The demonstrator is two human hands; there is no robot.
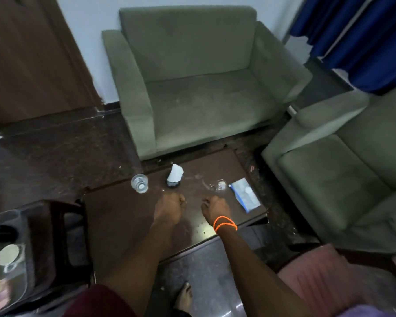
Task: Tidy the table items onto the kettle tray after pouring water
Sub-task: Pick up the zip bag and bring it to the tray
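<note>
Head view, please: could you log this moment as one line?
left hand: closed, empty | right hand: closed, empty | clear drinking glass: upright on dark wooden table
</note>
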